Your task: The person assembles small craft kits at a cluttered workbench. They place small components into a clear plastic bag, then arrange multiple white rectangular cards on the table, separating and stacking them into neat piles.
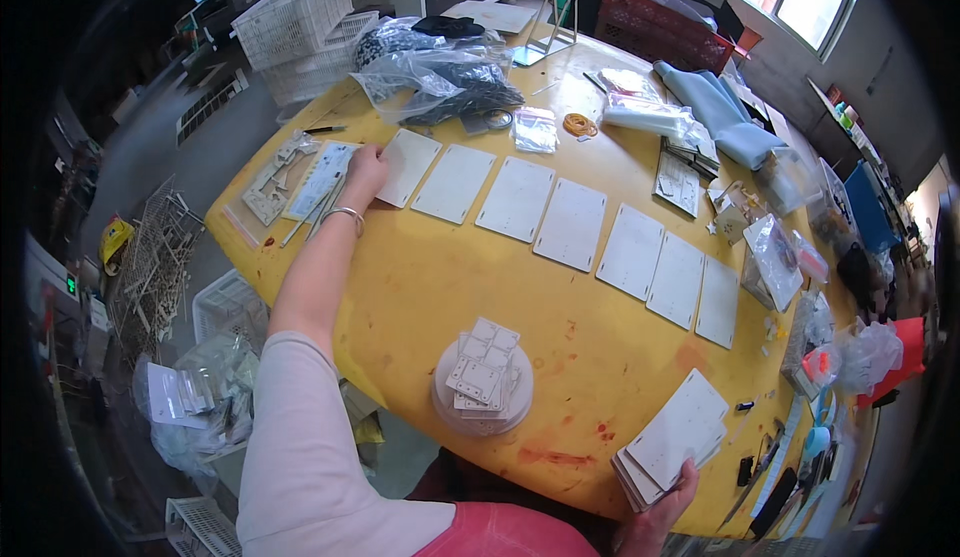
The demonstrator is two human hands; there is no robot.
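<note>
My left hand (367, 175), a metal bangle at its wrist, reaches to the far left of the table. Its fingers are closed at the left edge of a thin white rectangular board (409, 169); the fingertips are partly hidden. From there a curved row of similar boards (516, 200) lies spaced across the yellow table, ending at a board (717, 302) on the right. At the near right, my right hand (672, 502) grips a fanned stack of the same boards (680, 432). Small cut-out board pieces (485, 367) lie piled on a round white stand (440, 392) before me.
Dark-filled plastic bags (440, 77), a roll of tape (497, 119) and orange rubber bands (578, 124) lie at the back. Left of my hand are a printed sheet (325, 179) and cut-out frames (265, 197). Tools (765, 467) line the right edge.
</note>
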